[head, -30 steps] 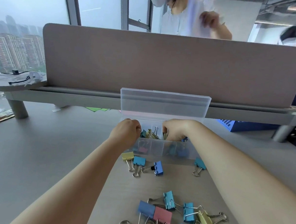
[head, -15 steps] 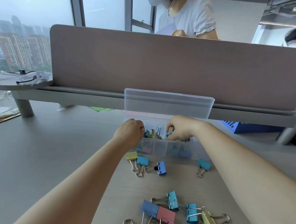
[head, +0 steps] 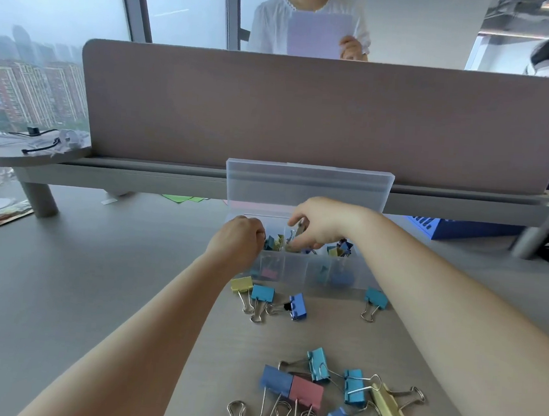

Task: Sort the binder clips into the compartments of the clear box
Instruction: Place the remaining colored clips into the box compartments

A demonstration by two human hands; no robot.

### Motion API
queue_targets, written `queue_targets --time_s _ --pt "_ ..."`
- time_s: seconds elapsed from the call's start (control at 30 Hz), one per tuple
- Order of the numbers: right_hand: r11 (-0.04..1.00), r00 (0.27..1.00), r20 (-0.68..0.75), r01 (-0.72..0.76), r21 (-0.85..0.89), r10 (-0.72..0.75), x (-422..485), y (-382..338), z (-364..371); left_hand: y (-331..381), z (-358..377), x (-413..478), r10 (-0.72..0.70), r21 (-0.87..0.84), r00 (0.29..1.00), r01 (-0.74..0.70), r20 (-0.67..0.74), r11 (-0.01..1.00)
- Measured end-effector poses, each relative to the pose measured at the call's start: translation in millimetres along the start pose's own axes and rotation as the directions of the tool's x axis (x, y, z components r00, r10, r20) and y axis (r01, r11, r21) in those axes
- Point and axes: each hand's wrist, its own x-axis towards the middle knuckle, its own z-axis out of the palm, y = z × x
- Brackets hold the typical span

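The clear box (head: 298,268) stands open on the desk, its lid (head: 308,187) upright behind it. Coloured binder clips fill its compartments. My left hand (head: 236,241) is closed at the box's left end, over the leftmost compartment; what it holds is hidden. My right hand (head: 319,224) hovers over the middle compartments, fingers pinched on a small clip (head: 299,230). Three loose clips, yellow (head: 241,285), teal (head: 262,294) and blue (head: 298,306), lie just in front of the box. A teal clip (head: 375,298) lies to the right. A pile of clips (head: 325,390) sits nearer me.
A tall grey divider panel (head: 306,112) rises behind the box on a raised shelf (head: 138,179). A person holding a sheet of paper stands beyond it. A blue basket (head: 453,228) sits at the right under the shelf. Green paper scraps (head: 183,198) lie at the back.
My right hand has risen out of the box with a small clip pinched in its fingers. The left hand stays at the box's left end. The camera has tilted slightly.
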Motion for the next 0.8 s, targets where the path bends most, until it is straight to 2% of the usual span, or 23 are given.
queue_targets --time_s 0.1,0.17,0.33,0.43,0.8 --pt "0.997 0.997 -0.073 0.010 0.082 -0.004 2 5 0 0 0 1 0.017 0.000 1.000 -0.017 0.006 1.000" --pt "0.999 0.991 -0.131 -0.026 0.029 0.029 5 12 -3 -2 1 1 0.023 -0.014 1.000 -0.023 0.010 1.000" --pt "0.984 0.989 -0.048 -0.147 -0.103 0.143 14 26 10 -2 1 1 0.025 -0.035 1.000 -0.025 0.001 0.999" --pt "0.976 0.981 -0.094 -0.182 -0.121 0.171 21 31 27 -2 1 1 0.039 -0.029 0.999 -0.039 0.002 0.999" --pt "0.995 0.976 -0.195 -0.087 0.047 0.095 -2 25 -7 0 -1 -1 0.002 -0.065 1.000 -0.002 -0.007 0.998"
